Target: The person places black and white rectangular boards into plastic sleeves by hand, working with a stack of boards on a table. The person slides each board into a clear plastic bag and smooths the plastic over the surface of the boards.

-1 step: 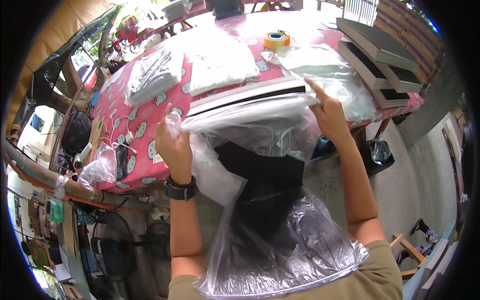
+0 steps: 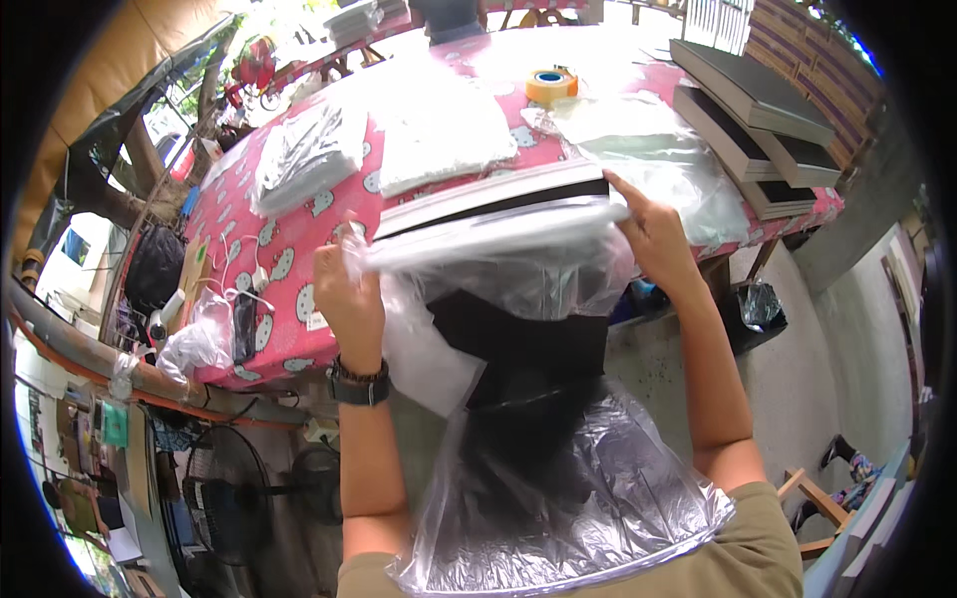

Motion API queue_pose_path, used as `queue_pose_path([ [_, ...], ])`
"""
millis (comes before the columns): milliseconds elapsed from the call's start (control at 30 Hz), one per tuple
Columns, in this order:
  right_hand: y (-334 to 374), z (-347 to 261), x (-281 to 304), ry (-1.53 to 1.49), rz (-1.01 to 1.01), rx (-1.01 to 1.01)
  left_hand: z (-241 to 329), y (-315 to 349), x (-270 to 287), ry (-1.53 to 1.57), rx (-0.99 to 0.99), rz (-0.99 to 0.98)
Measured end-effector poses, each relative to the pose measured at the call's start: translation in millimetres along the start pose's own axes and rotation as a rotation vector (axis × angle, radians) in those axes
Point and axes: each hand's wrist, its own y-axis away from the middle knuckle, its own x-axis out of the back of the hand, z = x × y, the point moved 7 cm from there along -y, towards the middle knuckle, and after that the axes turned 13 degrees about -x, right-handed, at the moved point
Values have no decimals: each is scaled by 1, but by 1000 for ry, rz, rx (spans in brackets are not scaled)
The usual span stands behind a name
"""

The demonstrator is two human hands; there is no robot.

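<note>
In front of me, tilted at the table's near edge, is a thick book-like block (image 2: pixel 498 202) with a pale layered edge and black covers. Clear plastic (image 2: pixel 508 231) lies gathered along its near side. My left hand (image 2: pixel 349 289) pinches this plastic at the block's left end. My right hand (image 2: pixel 653 234) grips it at the right end, its index finger reaching up along the block's corner. A black panel (image 2: pixel 538 344) hangs below, and a large clear plastic bag (image 2: pixel 588 498) spreads toward my chest. The fingertips are partly covered by film and blurred.
A pink patterned tablecloth (image 2: pixel 289 284) covers the table. Plastic-wrapped bundles (image 2: pixel 309 154), a white plastic stack (image 2: pixel 449 135) and a tape roll (image 2: pixel 551 85) lie beyond. Stacked black books (image 2: pixel 753 95) and clear sheets (image 2: pixel 668 169) sit at right. A fan (image 2: pixel 227 488) stands lower left.
Both hands have shifted slightly, and the gathered plastic edge has dropped a little along the block's near side. The hold at both ends stays.
</note>
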Motion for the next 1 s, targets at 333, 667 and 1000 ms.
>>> queue_pose_path([
  [333, 32, 27, 13, -1092, -349, -549, 6, 43, 26, 702, 632, 23],
  [667, 149, 154, -56, -1068, -809, -777, -26, 210, -7, 1008, 1270, -506],
  [1000, 213, 311, -170, -247, -122, -503, -74, 342, -84, 455, 871, -782],
])
